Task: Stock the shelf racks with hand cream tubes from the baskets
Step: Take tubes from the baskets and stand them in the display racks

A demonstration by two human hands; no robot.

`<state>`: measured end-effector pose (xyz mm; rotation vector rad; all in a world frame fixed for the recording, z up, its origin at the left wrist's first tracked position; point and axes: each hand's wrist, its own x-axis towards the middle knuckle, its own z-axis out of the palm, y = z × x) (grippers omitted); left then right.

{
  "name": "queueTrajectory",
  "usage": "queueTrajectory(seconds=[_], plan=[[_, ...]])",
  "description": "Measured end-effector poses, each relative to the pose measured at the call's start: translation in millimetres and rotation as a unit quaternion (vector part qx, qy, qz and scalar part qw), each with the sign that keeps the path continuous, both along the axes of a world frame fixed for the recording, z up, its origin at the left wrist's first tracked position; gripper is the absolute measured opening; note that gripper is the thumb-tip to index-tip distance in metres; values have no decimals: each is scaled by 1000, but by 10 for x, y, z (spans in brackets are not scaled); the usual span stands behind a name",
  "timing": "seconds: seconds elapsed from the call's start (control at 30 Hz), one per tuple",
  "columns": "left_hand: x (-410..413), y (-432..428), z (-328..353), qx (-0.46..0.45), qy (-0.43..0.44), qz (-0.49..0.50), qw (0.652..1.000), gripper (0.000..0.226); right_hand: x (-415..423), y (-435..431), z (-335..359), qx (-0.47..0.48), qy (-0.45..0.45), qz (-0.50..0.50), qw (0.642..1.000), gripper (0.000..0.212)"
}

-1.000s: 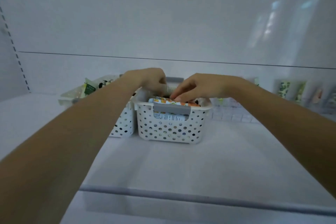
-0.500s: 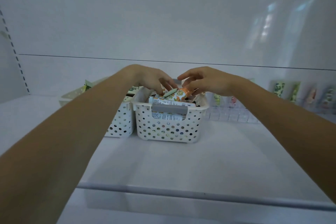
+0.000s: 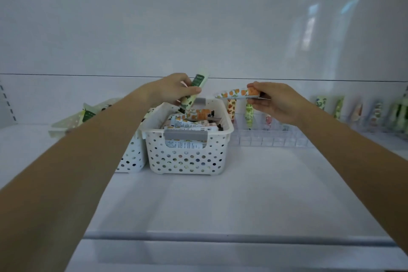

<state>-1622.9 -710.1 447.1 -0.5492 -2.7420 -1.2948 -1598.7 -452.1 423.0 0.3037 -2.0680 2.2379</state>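
The left grip, arm stretched out over the shelf, is curled round a green tube tilted above the white basket, while the right grip pinches an orange-patterned tube level above the clear rack.

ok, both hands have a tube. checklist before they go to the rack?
1. left hand grips green tube: ok.
2. right hand pinches orange-print tube: ok.
3. orange-print tube is out of the white basket: ok. The green tube's lower end is over the basket opening; clearance: cannot tell.
4. clear rack has open slots in its front row: looks ok.
5. matching orange tube stands in the rack, just below the held one: ok.
6. cap direction of the held orange-print tube: cannot tell.
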Motion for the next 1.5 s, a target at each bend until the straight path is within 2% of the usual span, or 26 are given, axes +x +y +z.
queueTrajectory(seconds=[0.1,0.2,0.33,0.43,0.6,0.7,0.77,0.9,1.0,1.1,1.17,1.23,1.27,1.4,1.5], plan=[[29,201,86,45,22,13,999,31,40,194,-55,-108,-33,32,993,10],[70,503,179,88,13,10,996,22,81,416,-99,-135,-32,45,989,8],[136,1078,269,96,-18,-11,995,10,161,789,-105,-94,-21,27,995,19],[175,1648,268,128,-52,-34,990,12,200,1189,-114,-88,-23,2,996,20],[203,2735,127,180,-50,-61,981,18,297,2039,-194,-37,-11,-57,998,11],[216,3304,-49,191,-47,-76,977,11,401,2569,-272,-9,-11,-110,994,8],[210,3638,-197,214,-45,-69,973,5,459,2906,-339,27,0,-151,988,10],[159,4170,-496,278,-48,-50,958,14,497,3453,-411,73,37,-236,968,5],[94,4429,-662,292,-44,-29,955,18,434,3682,-378,78,76,-269,957,24],[13,4627,-770,291,-38,7,956,15,328,3791,-266,143,100,-292,940,26],[-2,4728,-817,295,-39,18,954,10,229,3854,-172,226,116,-301,919,51],[-39,4791,-875,287,-23,26,957,19,128,3883,-92,299,145,-293,896,79],[-57,4806,-900,283,-15,26,959,18,78,3882,-67,323,161,-285,888,81],[-131,4779,-977,331,-19,7,943,11,-141,3866,-34,360,186,-252,879,54],[-154,4750,-1025,339,-12,-14,941,6,-259,3897,-20,415,202,-251,851,32]])
